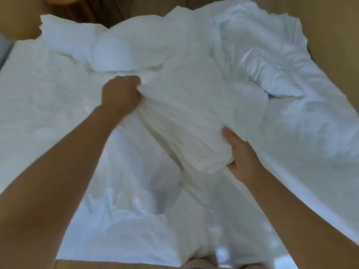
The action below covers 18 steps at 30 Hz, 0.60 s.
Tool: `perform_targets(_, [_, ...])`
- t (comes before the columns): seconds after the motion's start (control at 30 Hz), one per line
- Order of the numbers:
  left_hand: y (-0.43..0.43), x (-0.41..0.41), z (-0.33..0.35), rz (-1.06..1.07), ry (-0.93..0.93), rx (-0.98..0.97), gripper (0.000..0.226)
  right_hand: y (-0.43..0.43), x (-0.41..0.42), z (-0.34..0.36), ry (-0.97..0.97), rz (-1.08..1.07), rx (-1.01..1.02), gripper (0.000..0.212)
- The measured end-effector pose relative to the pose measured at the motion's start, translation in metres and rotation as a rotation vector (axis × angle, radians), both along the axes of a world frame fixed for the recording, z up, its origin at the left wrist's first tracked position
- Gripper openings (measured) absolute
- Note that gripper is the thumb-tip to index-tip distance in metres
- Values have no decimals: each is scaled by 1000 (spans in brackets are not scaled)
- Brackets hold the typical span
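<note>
A white pillow in a pillowcase [186, 117] lies slanted across the middle of the bed, above the white sheet [48, 98]. My left hand [121, 96] grips a bunch of its fabric at the upper left end, fingers curled into the cloth. My right hand [240, 156] holds the lower right end, thumb on top and fingers underneath. Creases run along the case between the two hands.
A crumpled white duvet [258, 55] is heaped over the far right of the bed. Another white pillow [120, 49] lies at the back left. Wooden flooring or panels [334, 26] surround the bed, and the near bed edge [120, 259] is at the bottom.
</note>
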State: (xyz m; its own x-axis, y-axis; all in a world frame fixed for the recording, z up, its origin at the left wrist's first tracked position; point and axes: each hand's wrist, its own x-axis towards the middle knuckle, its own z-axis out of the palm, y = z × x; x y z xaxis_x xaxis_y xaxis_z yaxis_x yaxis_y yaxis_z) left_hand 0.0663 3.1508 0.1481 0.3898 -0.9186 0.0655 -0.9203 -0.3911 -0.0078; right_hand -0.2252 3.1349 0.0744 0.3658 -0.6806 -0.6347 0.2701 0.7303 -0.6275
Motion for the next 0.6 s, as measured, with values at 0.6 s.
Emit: perform_targets(0.6, [58,-88,-78,-512,-434,462,80,-1,7,-6,10,69,118,36])
